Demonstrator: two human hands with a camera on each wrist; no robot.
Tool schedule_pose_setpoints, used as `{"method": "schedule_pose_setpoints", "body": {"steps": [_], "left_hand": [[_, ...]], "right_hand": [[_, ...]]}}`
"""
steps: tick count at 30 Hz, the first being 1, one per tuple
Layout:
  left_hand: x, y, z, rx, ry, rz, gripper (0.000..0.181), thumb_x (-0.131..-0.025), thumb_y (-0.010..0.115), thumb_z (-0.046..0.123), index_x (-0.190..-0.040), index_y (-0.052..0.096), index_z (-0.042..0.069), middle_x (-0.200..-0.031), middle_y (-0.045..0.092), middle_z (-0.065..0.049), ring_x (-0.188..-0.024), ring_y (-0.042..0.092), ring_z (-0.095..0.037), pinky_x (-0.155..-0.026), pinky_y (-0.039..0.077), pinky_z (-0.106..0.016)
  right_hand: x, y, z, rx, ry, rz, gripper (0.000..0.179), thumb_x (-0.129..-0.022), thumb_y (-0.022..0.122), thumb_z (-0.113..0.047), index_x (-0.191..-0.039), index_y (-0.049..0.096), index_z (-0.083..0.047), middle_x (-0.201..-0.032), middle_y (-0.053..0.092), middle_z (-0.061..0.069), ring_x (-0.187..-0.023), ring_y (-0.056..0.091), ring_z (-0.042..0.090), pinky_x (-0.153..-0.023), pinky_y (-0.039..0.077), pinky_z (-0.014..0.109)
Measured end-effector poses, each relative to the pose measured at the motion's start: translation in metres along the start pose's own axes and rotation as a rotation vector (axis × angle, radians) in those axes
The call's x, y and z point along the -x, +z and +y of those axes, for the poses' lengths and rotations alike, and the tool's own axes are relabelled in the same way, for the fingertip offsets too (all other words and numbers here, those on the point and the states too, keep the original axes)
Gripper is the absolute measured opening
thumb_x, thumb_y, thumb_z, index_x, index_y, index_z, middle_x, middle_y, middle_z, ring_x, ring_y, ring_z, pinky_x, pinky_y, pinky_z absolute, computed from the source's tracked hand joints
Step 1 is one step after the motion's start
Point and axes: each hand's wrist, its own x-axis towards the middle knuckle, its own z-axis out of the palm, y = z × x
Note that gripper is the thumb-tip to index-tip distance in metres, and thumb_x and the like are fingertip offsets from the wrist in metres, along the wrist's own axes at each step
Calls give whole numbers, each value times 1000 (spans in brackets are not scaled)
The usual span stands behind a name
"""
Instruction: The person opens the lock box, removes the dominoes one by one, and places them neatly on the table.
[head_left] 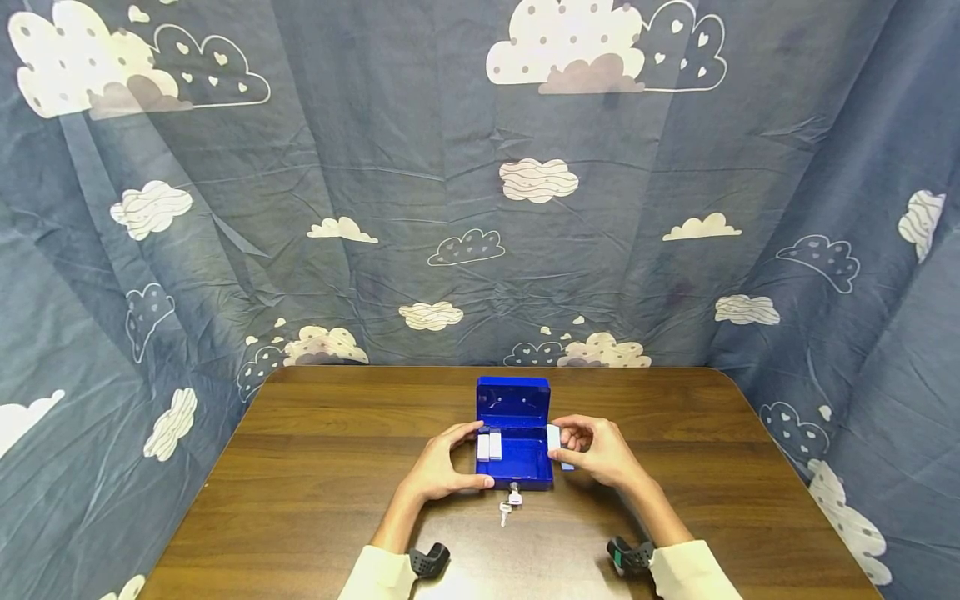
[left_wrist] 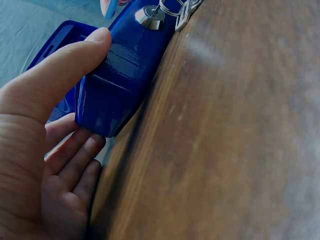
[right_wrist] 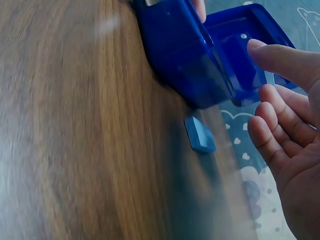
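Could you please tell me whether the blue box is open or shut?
Open: the lid stands raised at the back of the box, and white blocks show inside.

- The head view is bright, and the pale clouds [head_left: 82, 50] high on the left of the curtain [head_left: 375, 125] wash out toward white.
- Glare whitens the tabletop [head_left: 337, 433] at bottom centre.
- Wide-angle stretch shows toward the head view's outer edges.
- The 2 wrist views are dimmer, with a cool blue-green cast.
- Left wrist: glossy reflections mark the blue box [left_wrist: 120, 60]; the tabletop blurs at right.
- Right wrist: a soft shadow lies beside the blue block [right_wrist: 200, 135]; the tabletop looks smeared.
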Motion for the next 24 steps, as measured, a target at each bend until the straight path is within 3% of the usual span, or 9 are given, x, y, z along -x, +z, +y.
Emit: {"method": "schedule_pose_setpoints", "body": {"steps": [8, 24], "left_hand": [[0, 0, -1, -2, -4, 4, 95, -68, 95, 40, -149, 53, 12, -141, 63, -7, -129, 60, -23, -113, 49, -45], [0, 0, -2, -5, -13, -2, 95, -69, 95, 42, -150, 53, 16, -142, 63, -5, -131, 60, -21, -114, 48, -45]], "right_hand": [[5, -8, 7, 3, 24, -7, 44, -76, 92, -12, -112, 73, 5, -83, 69, 12, -68, 60, 5, -61, 56, 21], [13, -26, 22, 48, -2, -12, 42, -80, 89, -9, -116, 72, 4, -84, 69, 12, -72, 60, 6, -62, 55, 22]]}}
